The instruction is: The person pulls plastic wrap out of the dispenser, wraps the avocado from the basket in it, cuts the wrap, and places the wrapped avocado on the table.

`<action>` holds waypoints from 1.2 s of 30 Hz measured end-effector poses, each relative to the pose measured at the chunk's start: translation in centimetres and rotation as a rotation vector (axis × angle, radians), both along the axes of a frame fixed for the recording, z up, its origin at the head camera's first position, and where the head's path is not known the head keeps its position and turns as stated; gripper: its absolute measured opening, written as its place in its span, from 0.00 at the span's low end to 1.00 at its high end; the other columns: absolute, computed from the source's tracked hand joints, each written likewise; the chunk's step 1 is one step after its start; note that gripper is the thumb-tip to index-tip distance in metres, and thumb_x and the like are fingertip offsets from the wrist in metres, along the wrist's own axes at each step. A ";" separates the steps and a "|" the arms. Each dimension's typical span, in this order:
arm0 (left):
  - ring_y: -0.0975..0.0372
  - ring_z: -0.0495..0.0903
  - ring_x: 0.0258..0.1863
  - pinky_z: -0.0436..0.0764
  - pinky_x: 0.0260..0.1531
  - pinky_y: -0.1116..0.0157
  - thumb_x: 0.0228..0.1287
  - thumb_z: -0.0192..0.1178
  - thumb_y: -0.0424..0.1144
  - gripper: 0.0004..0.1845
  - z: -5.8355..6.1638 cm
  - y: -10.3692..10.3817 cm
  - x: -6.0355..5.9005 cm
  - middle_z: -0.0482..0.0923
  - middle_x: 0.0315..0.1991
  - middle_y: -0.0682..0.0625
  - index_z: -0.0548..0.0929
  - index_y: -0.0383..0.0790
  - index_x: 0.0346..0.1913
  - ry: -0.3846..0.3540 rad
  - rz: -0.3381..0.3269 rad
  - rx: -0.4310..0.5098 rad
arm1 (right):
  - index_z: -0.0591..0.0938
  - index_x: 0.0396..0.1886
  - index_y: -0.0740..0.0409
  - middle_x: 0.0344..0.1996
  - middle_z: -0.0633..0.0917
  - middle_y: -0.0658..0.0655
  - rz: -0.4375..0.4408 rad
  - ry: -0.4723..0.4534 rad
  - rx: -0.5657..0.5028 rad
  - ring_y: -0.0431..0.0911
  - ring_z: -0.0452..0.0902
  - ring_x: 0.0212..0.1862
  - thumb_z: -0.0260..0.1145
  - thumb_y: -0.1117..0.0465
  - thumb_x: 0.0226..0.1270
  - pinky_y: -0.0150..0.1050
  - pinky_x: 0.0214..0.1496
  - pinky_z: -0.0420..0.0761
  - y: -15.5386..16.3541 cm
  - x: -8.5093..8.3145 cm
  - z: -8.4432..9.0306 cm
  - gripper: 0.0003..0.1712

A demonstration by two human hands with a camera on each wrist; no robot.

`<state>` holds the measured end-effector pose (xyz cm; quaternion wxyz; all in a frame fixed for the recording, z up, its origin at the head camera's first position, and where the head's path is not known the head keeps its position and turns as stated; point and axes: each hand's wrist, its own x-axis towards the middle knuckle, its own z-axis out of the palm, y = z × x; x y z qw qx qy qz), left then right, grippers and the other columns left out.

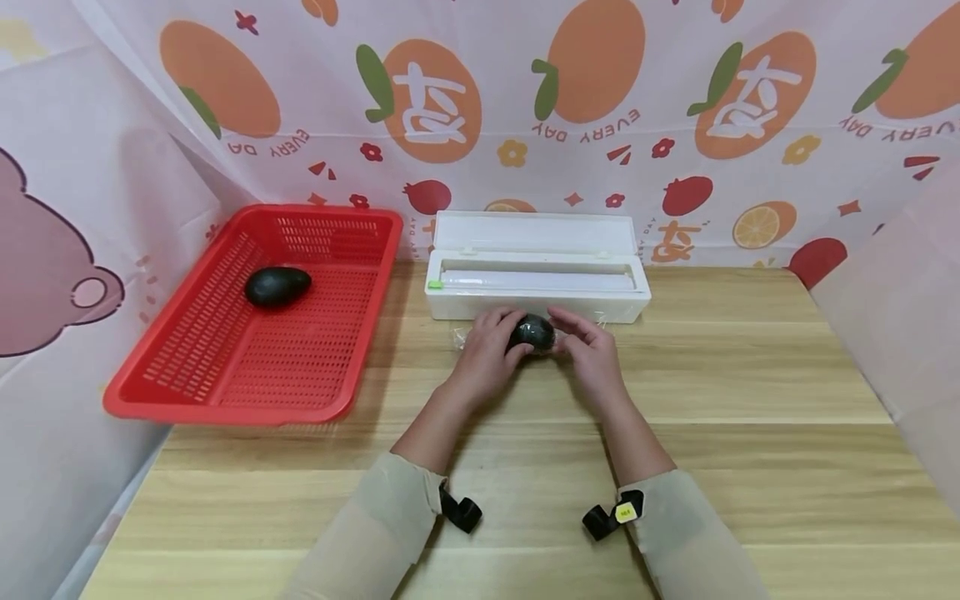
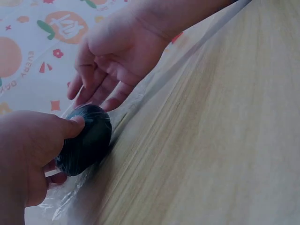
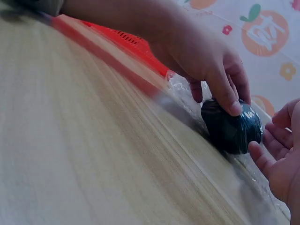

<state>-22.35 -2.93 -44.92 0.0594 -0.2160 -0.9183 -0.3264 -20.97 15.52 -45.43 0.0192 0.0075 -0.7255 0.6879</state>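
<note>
A dark avocado (image 1: 532, 332) with clear cling film (image 3: 185, 93) on it lies in front of the white cling film dispenser (image 1: 536, 302). My left hand (image 1: 486, 354) grips its left side, the thumb on the near face in the left wrist view. At the other end is my right hand (image 1: 592, 354), fingers loosely bent and apart. Its thumb tip reaches the avocado's end in the right wrist view. Loose film spreads out from both ends of the fruit. The dispenser's lid (image 1: 534, 232) stands up, and a film roll (image 1: 536, 280) shows inside.
To the left stands a red plastic basket (image 1: 345, 412) holding a second avocado (image 1: 277, 286). A fruit-patterned cloth (image 1: 510, 108) hangs behind the wooden table (image 1: 750, 467), and more cloth closes in both sides.
</note>
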 end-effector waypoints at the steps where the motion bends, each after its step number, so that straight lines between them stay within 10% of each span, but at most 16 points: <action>1: 0.52 0.65 0.66 0.64 0.68 0.53 0.66 0.64 0.43 0.27 0.0 0.0 -0.1 0.71 0.64 0.46 0.74 0.42 0.66 -0.010 0.002 0.012 | 0.81 0.60 0.55 0.56 0.83 0.58 -0.003 -0.012 -0.002 0.45 0.80 0.42 0.56 0.74 0.60 0.39 0.47 0.84 0.1 -0.1 -0.1 0.28; 10: 0.55 0.64 0.68 0.63 0.70 0.52 0.66 0.65 0.45 0.27 -0.3 -0.4 -0.5 0.70 0.65 0.49 0.74 0.45 0.66 -0.138 0.004 0.157 | 0.83 0.57 0.56 0.59 0.81 0.57 0.031 0.080 0.108 0.46 0.74 0.62 0.67 0.62 0.67 0.32 0.56 0.80 0.2 -0.4 -1.1 0.19; 22: 0.59 0.81 0.45 0.82 0.50 0.60 0.73 0.55 0.39 0.16 0.3 -2.1 -1.2 0.81 0.54 0.40 0.82 0.35 0.56 -0.478 0.221 0.835 | 0.85 0.54 0.53 0.58 0.81 0.52 0.008 0.182 0.316 0.48 0.75 0.60 0.74 0.62 0.59 0.42 0.53 0.83 -0.4 -0.4 -1.3 0.21; 28: 0.56 0.81 0.39 0.84 0.38 0.60 0.71 0.57 0.37 0.13 1.5 -1.9 -0.5 0.83 0.45 0.42 0.85 0.36 0.51 -0.221 0.218 0.631 | 0.85 0.54 0.55 0.57 0.81 0.53 0.005 0.204 0.340 0.49 0.76 0.60 0.73 0.63 0.60 0.43 0.53 0.83 -0.3 -0.4 -1.3 0.21; 36: 0.53 0.72 0.60 0.71 0.64 0.56 0.67 0.62 0.37 0.20 0.7 -1.1 -0.3 0.77 0.57 0.44 0.79 0.36 0.59 -0.145 0.090 0.214 | 0.83 0.57 0.56 0.58 0.81 0.53 0.017 0.236 0.380 0.49 0.75 0.62 0.71 0.64 0.63 0.41 0.53 0.83 -0.3 -0.4 -1.3 0.21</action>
